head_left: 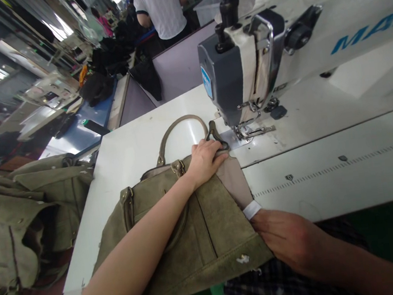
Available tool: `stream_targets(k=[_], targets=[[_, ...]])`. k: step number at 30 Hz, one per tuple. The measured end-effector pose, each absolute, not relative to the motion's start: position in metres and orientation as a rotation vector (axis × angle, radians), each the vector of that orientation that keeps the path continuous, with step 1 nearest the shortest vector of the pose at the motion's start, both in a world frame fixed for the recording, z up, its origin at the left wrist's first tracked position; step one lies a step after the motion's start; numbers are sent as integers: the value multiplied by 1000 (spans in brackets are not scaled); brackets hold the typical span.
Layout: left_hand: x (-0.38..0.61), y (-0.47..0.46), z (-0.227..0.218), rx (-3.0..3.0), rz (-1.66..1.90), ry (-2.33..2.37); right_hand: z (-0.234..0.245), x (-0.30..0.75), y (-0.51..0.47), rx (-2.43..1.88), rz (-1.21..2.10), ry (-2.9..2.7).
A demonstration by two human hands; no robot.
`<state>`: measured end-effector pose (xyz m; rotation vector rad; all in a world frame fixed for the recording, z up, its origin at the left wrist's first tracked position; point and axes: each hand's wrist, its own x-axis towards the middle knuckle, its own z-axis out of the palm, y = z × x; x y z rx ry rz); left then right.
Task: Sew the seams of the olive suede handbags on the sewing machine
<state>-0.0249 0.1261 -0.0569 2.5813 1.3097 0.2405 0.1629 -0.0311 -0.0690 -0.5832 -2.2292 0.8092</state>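
Observation:
An olive-green canvas handbag (222, 220) lies across the white sewing table, its looped handle (179, 119) arching toward the back. My left hand (205, 160) is closed on the bag's upper edge, near a dark strap loop (213, 131) just left of the needle. Beige lining (233, 176) shows along the bag's right side. Low on that side, my right hand (288, 236) grips the edge beside a small white label (252, 209); its fingertips are partly hidden behind the fabric. The sewing machine's presser foot (245, 135) stands just right of my left hand.
The grey machine head (223, 73) rises above the table (135, 140), with a printed ruler (343, 159) along the front right. More olive bags (29, 209) are piled at left. Behind, a person in a white shirt (161, 9) stands past a partition (183, 63).

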Motion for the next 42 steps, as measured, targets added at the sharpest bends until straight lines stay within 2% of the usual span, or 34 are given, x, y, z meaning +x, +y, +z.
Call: stream_targets(k=[7, 12, 18, 23, 28, 36, 42], targets=[[-24, 126, -56, 2606, 236, 1327, -58, 171, -39, -613, 725, -2365], [-23, 123, -56, 2599, 309, 1378, -60, 175, -40, -622, 539, -2433], [-26, 124, -55, 2573, 317, 1343, -65, 177, -34, -567, 630, -2553], [-26, 122, -54, 2549, 337, 1354, -72, 170, -36, -527, 548, -2392], [-22, 121, -55, 2526, 346, 1356, -67, 170, -29, -522, 635, -2406], [1, 192, -61, 2564, 348, 1449, -66, 200, 45, -594, 542, -2488], [14, 194, -64, 2582, 312, 1440, -66, 203, 34, -610, 564, -2448]])
